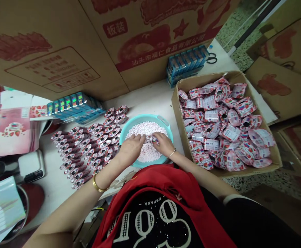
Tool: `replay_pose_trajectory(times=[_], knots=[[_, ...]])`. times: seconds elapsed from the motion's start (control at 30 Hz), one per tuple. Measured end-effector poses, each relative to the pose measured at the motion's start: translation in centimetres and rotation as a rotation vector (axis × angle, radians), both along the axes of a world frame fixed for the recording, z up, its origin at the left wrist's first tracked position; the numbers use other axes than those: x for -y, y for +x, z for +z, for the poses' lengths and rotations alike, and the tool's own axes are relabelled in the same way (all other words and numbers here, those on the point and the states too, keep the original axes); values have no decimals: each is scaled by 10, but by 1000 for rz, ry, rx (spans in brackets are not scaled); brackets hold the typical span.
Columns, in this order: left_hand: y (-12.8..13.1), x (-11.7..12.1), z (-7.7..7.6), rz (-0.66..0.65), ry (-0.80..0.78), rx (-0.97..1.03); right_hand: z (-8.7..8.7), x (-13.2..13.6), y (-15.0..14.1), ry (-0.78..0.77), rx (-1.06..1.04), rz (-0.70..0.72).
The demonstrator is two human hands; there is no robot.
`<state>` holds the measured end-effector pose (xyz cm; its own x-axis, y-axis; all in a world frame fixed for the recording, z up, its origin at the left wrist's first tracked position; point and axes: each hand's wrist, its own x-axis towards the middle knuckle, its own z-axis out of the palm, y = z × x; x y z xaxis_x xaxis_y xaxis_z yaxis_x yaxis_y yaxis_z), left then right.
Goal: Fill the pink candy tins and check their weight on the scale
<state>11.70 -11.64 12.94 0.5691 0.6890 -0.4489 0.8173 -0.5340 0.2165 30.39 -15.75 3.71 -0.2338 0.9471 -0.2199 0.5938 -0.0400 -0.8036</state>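
Note:
My left hand (131, 148) and my right hand (163, 144) meet over a light-blue plastic basin (124, 130) of small pale-pink candies (149, 155). Between their fingertips is a small pink-and-white candy pack (150, 139), held just above the candies. The right thumb and fingers pinch its right end; the left fingers close on its left end, partly hiding it. Left of the basin, several rows of similar packs (90, 146) stand on edge on the white table (54, 175), with a few more packs (121, 109) behind them.
On the right, an open cardboard box (177, 110) is heaped with strawberry-printed packets (212, 115). Large cartons (137, 77) wall off the back. Blue wrapped packs (75, 106) and another blue stack (185, 63) stand before them. Scissors (211, 58) lie behind; a white scale (31, 164) sits left.

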Motion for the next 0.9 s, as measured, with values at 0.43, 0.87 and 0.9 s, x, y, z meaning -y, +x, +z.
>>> replay_pose_trajectory(times=[0.43, 0.87, 0.9], knots=[[-49, -10, -56, 58, -281, -98, -16, -6, 24, 53, -127, -171], [25, 56, -161, 178, -421, 342, -20, -10, 33, 7, -184, -294], [24, 57, -160, 196, -421, 379, -20, -11, 33, 2, -184, -299]])
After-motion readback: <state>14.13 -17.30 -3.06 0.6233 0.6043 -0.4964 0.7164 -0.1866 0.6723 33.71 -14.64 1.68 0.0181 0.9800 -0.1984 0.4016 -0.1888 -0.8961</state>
